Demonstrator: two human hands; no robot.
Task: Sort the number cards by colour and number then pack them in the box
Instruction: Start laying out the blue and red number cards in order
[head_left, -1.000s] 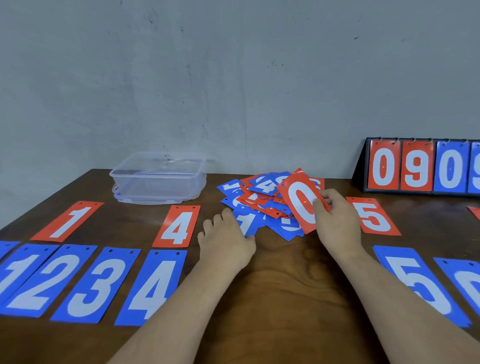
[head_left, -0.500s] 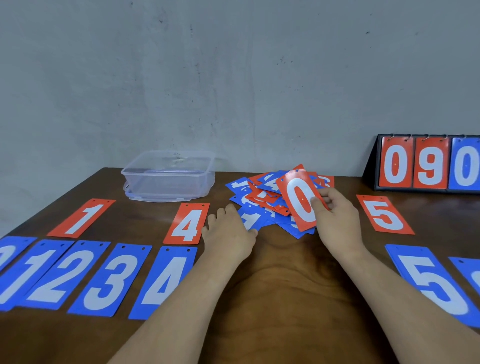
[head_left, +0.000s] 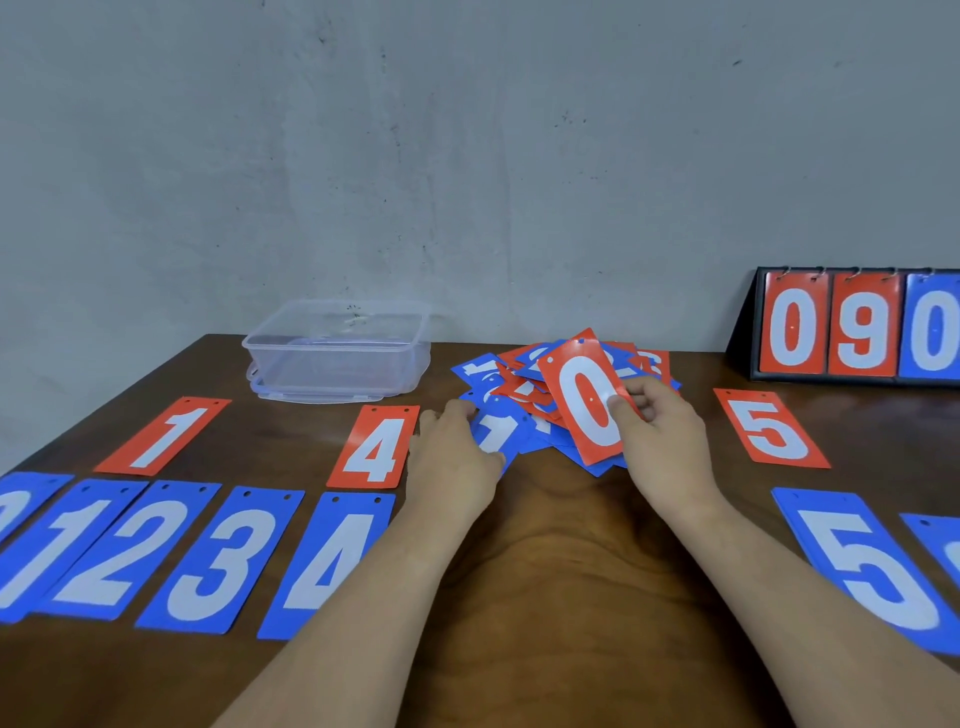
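Right hand pinches red "0" card

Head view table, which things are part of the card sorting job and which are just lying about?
Job: red 0 card in right hand; card pile touched by left hand; laid-out red cards; blue row; clear box.
Lying about: scoreboard stand.
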